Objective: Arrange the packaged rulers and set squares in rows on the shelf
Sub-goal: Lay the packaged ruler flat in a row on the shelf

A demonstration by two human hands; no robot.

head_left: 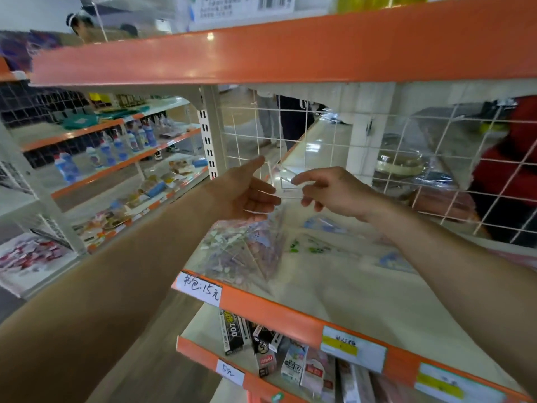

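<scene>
A clear packaged set square (pixel 286 181) is up in the air between my two hands, above the cream shelf (pixel 363 289). My right hand (pixel 331 193) pinches its right edge with thumb and fingertips. My left hand (pixel 247 193) is just left of it, fingers curled round the top of a bundle of clear packaged rulers and set squares (pixel 244 251) with pastel prints, whose lower end reaches the shelf's front left. More packaged rulers (pixel 319 245) lie flat on the shelf under my right forearm; motion blur hides their outlines.
An orange shelf edge (pixel 290 312) with price labels runs along the front. An orange shelf (pixel 261 50) hangs close overhead. White wire mesh (pixel 436 158) closes the back, with a person in red behind it. Boxed stationery (pixel 261 344) fills the shelf below.
</scene>
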